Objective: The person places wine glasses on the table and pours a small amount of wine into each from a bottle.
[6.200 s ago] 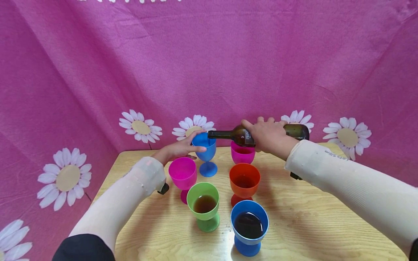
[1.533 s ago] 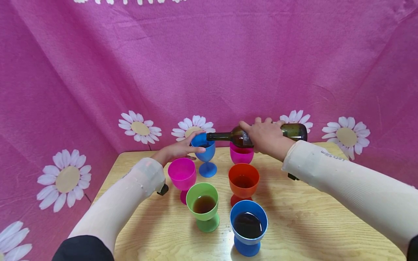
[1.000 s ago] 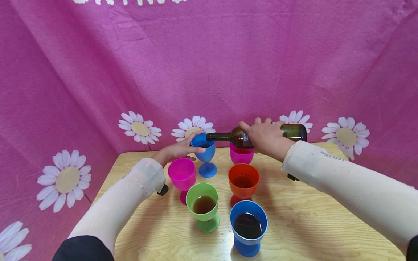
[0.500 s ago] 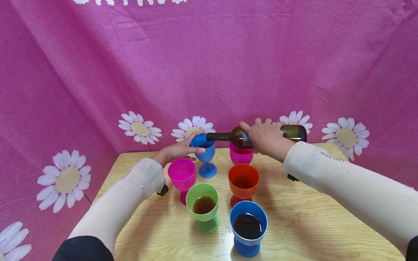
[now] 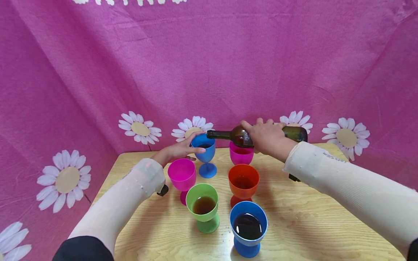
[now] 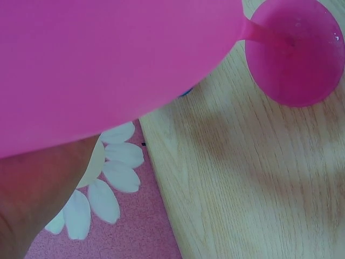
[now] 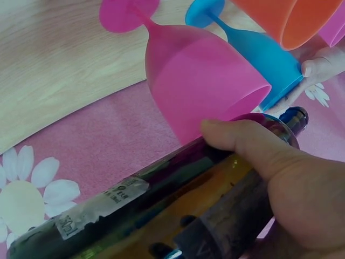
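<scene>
At the table's far side my left hand holds the bowl of a blue goblet, thumb at the near side and fingers behind. Dark liquid shows inside it. My right hand grips a dark green wine bottle, lying almost level in the air. The bottle's mouth is at the blue goblet's rim, and I see no stream. In the right wrist view the bottle crosses below a pink goblet. A pink goblet hides most of my left hand in the left wrist view.
Nearer stand a pink goblet with no visible liquid, and green, orange-red and darker blue goblets with dark liquid. Another pink goblet is under the bottle. A pink daisy-patterned cloth hangs behind the wooden table.
Earlier, a dark stream fell from the bottle into the blue goblet; now its liquid stands higher and no stream shows. In the last half second the bottle's mouth rose slightly and its base dipped.
</scene>
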Demonstrator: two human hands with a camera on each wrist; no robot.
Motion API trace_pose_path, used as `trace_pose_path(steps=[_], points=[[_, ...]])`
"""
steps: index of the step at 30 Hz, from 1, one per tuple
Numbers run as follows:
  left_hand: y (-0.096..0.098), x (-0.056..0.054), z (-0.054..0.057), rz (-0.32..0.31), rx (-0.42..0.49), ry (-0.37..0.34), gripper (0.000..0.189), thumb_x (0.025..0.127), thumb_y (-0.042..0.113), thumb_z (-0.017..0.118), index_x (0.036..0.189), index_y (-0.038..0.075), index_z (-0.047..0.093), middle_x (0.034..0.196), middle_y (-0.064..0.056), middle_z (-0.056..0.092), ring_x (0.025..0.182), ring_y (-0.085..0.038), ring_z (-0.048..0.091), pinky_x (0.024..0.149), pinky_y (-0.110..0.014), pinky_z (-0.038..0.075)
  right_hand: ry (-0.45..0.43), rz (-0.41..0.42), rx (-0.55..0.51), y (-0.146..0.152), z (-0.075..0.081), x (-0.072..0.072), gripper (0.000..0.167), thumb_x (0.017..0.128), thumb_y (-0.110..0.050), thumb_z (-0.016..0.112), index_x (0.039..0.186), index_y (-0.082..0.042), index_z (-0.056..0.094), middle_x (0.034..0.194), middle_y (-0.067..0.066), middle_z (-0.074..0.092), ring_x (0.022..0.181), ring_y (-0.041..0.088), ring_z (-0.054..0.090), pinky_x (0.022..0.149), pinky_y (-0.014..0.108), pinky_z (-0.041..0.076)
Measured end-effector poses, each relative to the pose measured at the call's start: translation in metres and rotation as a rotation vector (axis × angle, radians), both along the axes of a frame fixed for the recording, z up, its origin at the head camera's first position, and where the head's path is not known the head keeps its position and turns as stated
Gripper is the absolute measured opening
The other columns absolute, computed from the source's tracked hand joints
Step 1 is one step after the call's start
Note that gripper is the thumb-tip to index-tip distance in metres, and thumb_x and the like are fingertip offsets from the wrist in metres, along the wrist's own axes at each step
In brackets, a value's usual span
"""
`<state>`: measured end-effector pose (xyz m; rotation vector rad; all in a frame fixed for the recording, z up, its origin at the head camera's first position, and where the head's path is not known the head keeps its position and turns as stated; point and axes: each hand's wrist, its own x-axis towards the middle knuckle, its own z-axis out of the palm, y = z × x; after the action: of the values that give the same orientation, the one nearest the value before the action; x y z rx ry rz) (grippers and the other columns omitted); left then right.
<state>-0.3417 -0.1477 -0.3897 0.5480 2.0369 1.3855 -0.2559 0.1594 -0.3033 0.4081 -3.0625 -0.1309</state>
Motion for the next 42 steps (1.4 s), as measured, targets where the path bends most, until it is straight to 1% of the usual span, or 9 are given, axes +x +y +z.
trace_pose_path(steps=[9,13,18,23,28,33,36,39,42], points=[[0.0,0.0,0.001,0.002,-0.024,0.008,0.073,0.106,0.02,0.054,0.165,0.03,0.011,0.163,-0.018,0.02,0.148,-0.045,0.029,0.11,-0.062,0.044,-0.024,-0.003,-0.046,0.005,0.0,0.001,0.085,0.074,-0.022,0.093,0.142,-0.023,0.041,0.114,0.029,0.058,0.104,0.055,0.058,0.086,0.082,0.044],[0.0,0.0,0.001,0.0,-0.037,0.017,0.076,0.105,0.023,0.056,0.165,0.03,0.011,0.163,-0.018,0.021,0.148,-0.045,0.03,0.109,-0.061,0.045,-0.03,-0.011,-0.086,0.007,-0.001,0.0,0.087,0.074,-0.023,0.093,0.142,-0.024,0.04,0.113,0.028,0.057,0.102,0.055,0.058,0.084,0.082,0.045],[-0.001,-0.002,0.0,0.001,-0.024,0.008,0.076,0.105,0.023,0.057,0.165,0.029,0.011,0.163,-0.018,0.021,0.148,-0.046,0.029,0.11,-0.063,0.043,-0.023,-0.002,-0.132,0.012,-0.003,0.003,0.088,0.074,-0.021,0.093,0.143,-0.023,0.038,0.11,0.027,0.057,0.097,0.053,0.059,0.08,0.08,0.047],[-0.001,-0.002,0.0,-0.004,-0.026,0.017,0.075,0.105,0.024,0.057,0.165,0.029,0.012,0.163,-0.018,0.022,0.147,-0.045,0.03,0.11,-0.062,0.044,-0.001,0.001,-0.172,0.017,-0.005,0.006,0.092,0.075,-0.022,0.091,0.148,-0.022,0.035,0.108,0.027,0.057,0.093,0.05,0.06,0.072,0.071,0.052],[-0.001,-0.001,-0.001,-0.006,-0.016,0.016,0.076,0.105,0.024,0.058,0.165,0.028,0.012,0.163,-0.018,0.021,0.147,-0.045,0.031,0.11,-0.061,0.044,0.029,0.013,-0.227,0.023,-0.007,0.008,0.096,0.076,-0.021,0.091,0.151,-0.021,0.032,0.109,0.027,0.056,0.09,0.05,0.061,0.063,0.062,0.052],[-0.003,-0.001,-0.001,-0.006,-0.01,0.014,0.076,0.104,0.024,0.058,0.165,0.029,0.012,0.163,-0.018,0.021,0.147,-0.045,0.03,0.11,-0.061,0.044,0.041,0.034,-0.29,0.03,-0.015,0.013,0.096,0.078,-0.024,0.09,0.153,-0.02,0.03,0.108,0.028,0.055,0.09,0.049,0.062,0.056,0.055,0.051],[-0.002,0.0,-0.001,-0.007,-0.019,0.018,0.075,0.105,0.024,0.057,0.165,0.029,0.012,0.163,-0.018,0.021,0.147,-0.045,0.03,0.109,-0.061,0.044,0.054,0.042,-0.337,0.035,-0.022,0.016,0.096,0.078,-0.024,0.089,0.154,-0.018,0.031,0.108,0.028,0.055,0.089,0.049,0.062,0.056,0.053,0.051],[-0.002,0.0,0.0,-0.009,-0.022,0.023,0.075,0.105,0.024,0.056,0.165,0.029,0.011,0.163,-0.018,0.021,0.148,-0.045,0.029,0.109,-0.062,0.044,0.08,0.052,-0.396,0.039,-0.03,0.02,0.096,0.078,-0.024,0.09,0.154,-0.016,0.032,0.108,0.028,0.055,0.09,0.048,0.062,0.059,0.052,0.052],[-0.002,0.0,0.0,-0.008,-0.017,0.024,0.075,0.105,0.023,0.056,0.165,0.029,0.011,0.163,-0.018,0.021,0.148,-0.045,0.03,0.11,-0.063,0.044,0.11,0.065,-0.482,0.044,-0.039,0.023,0.095,0.078,-0.023,0.09,0.153,-0.016,0.033,0.11,0.028,0.056,0.091,0.045,0.062,0.065,0.052,0.053]])
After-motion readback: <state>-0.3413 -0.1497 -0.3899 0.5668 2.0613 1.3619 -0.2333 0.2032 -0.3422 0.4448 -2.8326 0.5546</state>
